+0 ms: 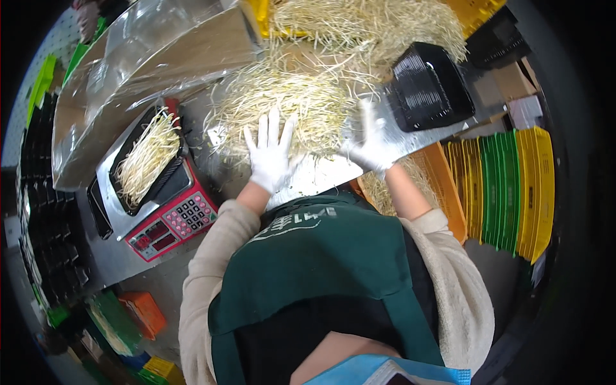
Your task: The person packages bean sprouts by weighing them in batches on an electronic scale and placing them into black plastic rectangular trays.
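Note:
A loose heap of bean sprouts lies on the metal table in front of me. My left hand, in a white glove, rests flat on the heap's near edge, fingers spread, gripping nothing. On the heap's right side is my right hand, also white-gloved and slightly blurred, thumb and fingers apart, with nothing held. To the left, a black plastic tray filled with sprouts sits on a red digital scale. Black plastic trays stand upside down to the right of the heap.
A plastic-lined cardboard box stands at the back left. More sprouts spill from a yellow crate at the far side. Stacked black trays line the left; yellow and green baskets and an orange crate are at right.

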Demonstrator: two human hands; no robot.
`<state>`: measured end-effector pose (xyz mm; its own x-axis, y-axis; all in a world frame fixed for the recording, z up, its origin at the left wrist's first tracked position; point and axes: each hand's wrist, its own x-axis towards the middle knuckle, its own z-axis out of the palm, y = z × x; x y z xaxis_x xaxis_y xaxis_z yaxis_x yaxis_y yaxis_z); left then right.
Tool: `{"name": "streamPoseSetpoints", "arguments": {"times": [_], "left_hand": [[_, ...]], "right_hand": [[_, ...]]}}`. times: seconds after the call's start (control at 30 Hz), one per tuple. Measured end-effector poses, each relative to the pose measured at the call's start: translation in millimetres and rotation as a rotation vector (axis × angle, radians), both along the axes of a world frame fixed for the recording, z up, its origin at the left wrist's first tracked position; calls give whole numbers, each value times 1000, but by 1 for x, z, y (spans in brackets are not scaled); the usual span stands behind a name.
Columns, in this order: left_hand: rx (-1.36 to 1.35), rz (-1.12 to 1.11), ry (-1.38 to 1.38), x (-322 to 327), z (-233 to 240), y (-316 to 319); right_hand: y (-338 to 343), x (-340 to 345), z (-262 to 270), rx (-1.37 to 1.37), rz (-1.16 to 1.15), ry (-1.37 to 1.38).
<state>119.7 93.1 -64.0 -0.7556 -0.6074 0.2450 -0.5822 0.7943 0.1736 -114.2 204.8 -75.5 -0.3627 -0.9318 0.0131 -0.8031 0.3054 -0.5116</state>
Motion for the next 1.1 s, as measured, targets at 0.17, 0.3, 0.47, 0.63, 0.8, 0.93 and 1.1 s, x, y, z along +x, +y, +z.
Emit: {"name": "streamPoseSetpoints", "arguments": {"times": [0.17,0.3,0.47,0.63,0.8,0.93,1.1], "left_hand": [[-183,190,-114,-22,-11,-33],[41,-110,-77,20,11,-4],[19,-130,-1,67,4,39],[91,-50,206,77,14,34],[222,63,306,98,40,43],[478,135,346,112,45,50],[461,283,411,103,29,45]], "right_hand": [[-42,37,-7,-1,122,258],[-68,-17,46,72,354,276],[-128,3,96,11,529,256],[-203,72,75,209,675,598],[-215,57,75,309,750,410],[-212,29,116,244,598,-145],[-194,80,164,553,600,214]]}}
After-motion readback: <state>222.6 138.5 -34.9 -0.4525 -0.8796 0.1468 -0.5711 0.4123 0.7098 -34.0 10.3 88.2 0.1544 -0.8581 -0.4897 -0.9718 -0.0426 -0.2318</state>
